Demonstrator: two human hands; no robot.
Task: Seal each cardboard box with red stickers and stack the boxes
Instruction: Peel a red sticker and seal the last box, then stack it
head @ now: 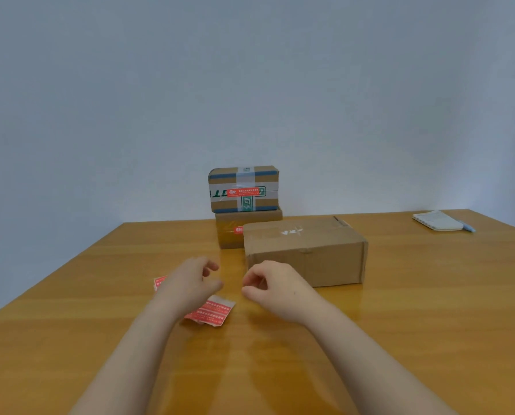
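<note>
A plain cardboard box (305, 253) lies on the wooden table (430, 295), right of centre, with bits of old tape on its top and no red sticker showing. Behind it two boxes are stacked: the upper box (243, 188) carries green tape and a red sticker (243, 192), and the lower box (231, 232) shows a red sticker partly hidden by the plain box. A sheet of red stickers (213, 313) lies under my left wrist, and another sticker piece (160, 282) peeks out to its left. My left hand (190, 283) and right hand (268, 287) hover close together with curled fingers, holding nothing.
A white notepad (437, 220) with a blue pen (467, 226) beside it rests at the table's far right corner. A bare grey wall stands behind the table. The table's left edge runs diagonally at the left.
</note>
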